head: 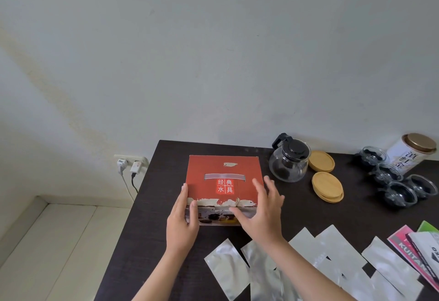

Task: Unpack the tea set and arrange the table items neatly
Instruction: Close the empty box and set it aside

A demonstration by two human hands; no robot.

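- Evidently the red tea-set box (223, 187) sits closed on the dark counter (285, 215), at nine o'clock from the glass teapot (289, 160).
- Left hand (183, 220) presses flat on its left side; right hand (263, 210) hovers spread at the front-right corner, holding nothing.
- Glass cups (401, 192) and bamboo lids (327, 185) already stand at three o'clock.
- Next likely: shift or remove the box, needing grip on both sides.

Left hand (181, 220) flat and straight-fingered; right hand (262, 208) spread open.
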